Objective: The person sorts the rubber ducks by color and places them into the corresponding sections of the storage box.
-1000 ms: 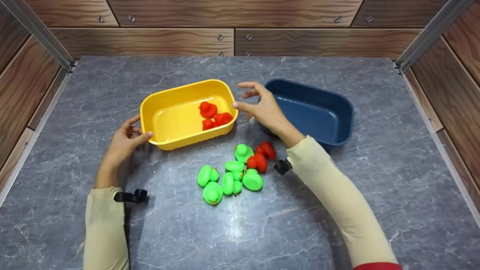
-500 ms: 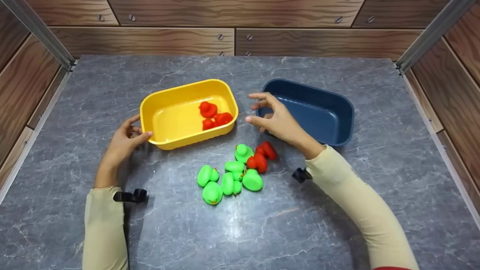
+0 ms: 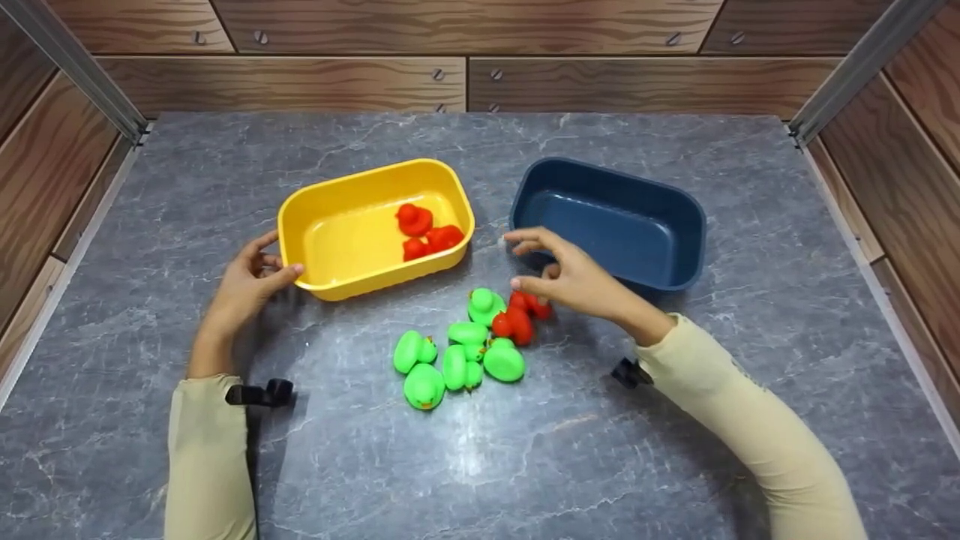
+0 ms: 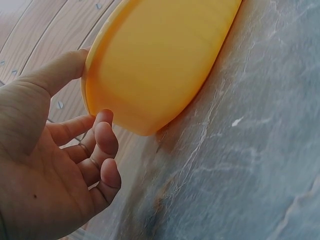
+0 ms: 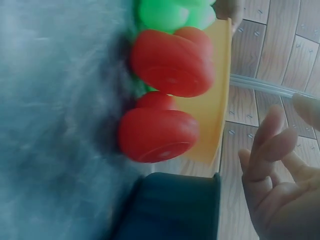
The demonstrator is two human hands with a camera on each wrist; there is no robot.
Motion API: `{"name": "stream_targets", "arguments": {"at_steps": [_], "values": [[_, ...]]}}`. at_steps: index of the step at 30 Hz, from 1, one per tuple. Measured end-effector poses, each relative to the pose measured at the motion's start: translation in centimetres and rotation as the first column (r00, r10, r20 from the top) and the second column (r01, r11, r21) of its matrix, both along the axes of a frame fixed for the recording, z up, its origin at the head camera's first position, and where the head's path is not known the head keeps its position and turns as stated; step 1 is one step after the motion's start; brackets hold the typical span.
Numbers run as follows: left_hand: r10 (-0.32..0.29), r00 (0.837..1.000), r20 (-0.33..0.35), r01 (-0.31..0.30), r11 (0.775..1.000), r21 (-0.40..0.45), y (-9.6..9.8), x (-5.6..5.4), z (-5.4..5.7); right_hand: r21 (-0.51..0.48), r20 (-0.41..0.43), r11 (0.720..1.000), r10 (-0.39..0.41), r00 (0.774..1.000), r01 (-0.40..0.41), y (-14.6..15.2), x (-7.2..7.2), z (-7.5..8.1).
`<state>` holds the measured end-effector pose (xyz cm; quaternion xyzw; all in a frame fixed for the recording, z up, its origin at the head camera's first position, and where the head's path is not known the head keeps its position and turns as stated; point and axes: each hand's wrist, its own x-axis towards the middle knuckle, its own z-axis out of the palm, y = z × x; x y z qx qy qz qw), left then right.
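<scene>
Hovering near red rubbery ducks (image 3: 517, 327), best held by likely squishy bellies, right hand (image 3: 576, 280) gapes; left hand (image 3: 249, 283) pinches yellow plastic tub (image 3: 379, 282).

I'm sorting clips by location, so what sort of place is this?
Probably a staged work booth: wood-look panels stand on three sides of a grey marble-patterned tabletop, with grey posts at its far corners.

A grey marbled tabletop (image 3: 337, 465) stretches before you, a wood-grain back wall (image 3: 300, 82), marked with screw heads (image 3: 438, 74), rising along its far edge. Matching side walls (image 3: 907, 187) flank the tabletop on your left and right, with metal posts (image 3: 853, 71) at its far corners.
</scene>
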<state>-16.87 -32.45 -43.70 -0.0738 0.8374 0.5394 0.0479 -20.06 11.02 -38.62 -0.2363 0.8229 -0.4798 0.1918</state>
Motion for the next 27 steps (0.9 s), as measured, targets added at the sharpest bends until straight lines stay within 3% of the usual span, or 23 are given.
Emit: {"name": "stream_targets", "arguments": {"at_steps": [9, 27], "values": [[-0.014, 1.0, -0.004, 0.014, 1.0, -0.004, -0.1, 0.0, -0.2, 0.059, 0.066, 0.998, 0.032, 0.997, -0.036, 2.1, 0.6, -1.3], [-0.013, 1.0, -0.01, 0.013, 1.0, -0.016, -0.1, 0.0, -0.1, 0.155, 0.03, 0.985, 0.066, 0.997, -0.07, 3.1, 1.1, -3.0]]}}
